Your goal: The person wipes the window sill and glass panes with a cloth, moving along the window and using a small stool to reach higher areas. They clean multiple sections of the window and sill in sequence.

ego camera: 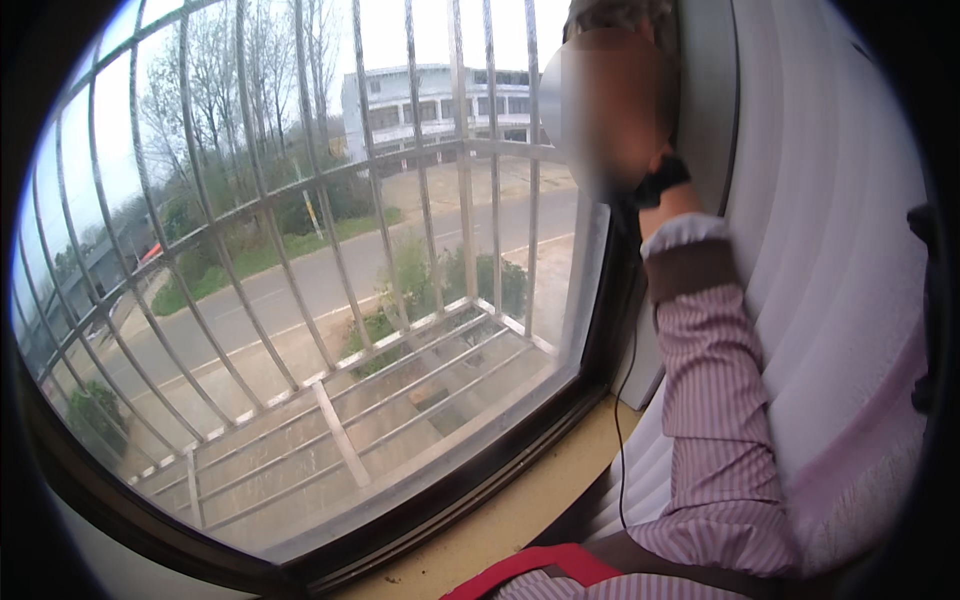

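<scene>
My right hand [626, 127] is raised at the top right, close to the side frame of a window; a blur covers most of it, so its fingers and grip cannot be told. A dark, mottled item, perhaps a cloth [611, 16], shows just above the hand. Around the wrist is a black band [666, 176], below it a brown cuff and a striped pink sleeve [712, 375]. The window pane [300, 300] fills the left and middle of the view. Out of view is my left hand.
Metal security bars [319, 375] stand outside the glass, with a road and a building beyond. A dark window frame [465, 480] borders a yellowish sill [517, 510]. A thin black cable [619, 450] hangs beside my arm. Pale curtain folds [817, 225] hang at the right.
</scene>
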### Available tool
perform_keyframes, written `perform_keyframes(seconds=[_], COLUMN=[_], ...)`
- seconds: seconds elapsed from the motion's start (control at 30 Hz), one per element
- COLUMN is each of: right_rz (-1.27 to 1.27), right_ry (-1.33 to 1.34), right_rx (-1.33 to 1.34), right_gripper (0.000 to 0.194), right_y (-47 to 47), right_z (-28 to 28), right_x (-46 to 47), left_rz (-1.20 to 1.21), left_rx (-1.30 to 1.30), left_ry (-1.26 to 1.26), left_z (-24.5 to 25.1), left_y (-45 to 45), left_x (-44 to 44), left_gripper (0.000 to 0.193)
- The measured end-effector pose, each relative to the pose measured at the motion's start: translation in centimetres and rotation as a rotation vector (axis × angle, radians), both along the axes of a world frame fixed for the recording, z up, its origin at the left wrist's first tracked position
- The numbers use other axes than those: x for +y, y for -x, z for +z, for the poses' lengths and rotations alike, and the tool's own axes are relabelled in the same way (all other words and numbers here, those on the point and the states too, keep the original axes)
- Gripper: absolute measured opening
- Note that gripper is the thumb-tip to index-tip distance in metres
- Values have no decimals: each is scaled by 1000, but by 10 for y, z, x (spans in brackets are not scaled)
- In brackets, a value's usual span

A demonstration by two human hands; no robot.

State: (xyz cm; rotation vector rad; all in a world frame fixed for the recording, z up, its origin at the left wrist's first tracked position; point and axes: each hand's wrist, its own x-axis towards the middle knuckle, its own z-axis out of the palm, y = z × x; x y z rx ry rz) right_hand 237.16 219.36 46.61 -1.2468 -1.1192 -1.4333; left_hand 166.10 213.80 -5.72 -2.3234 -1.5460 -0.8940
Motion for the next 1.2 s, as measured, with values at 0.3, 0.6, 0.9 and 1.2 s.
perform_keyframes(seconds=[0.3,0.6,0.9,1.2], right_rz=[-124,23,298,1199], right_ry=[-116,212,165,-72], right_rx=[58,483,1325,1979], right_gripper=[46,55,40,40], right_y=[-78,-13,11,22], right_z=[-36,-362,-467,-363], right_x=[17,-8,4,-46], left_rz=[17,-35,-7,10], left_rx=[-34,66,-73,-213], left_ry=[116,-80,58,118], left_z=[8,-23,9,-2], left_y=[-8,15,-6,-4], left_x=[-3,8,-2,-4], left_gripper=[31,30,31,26])
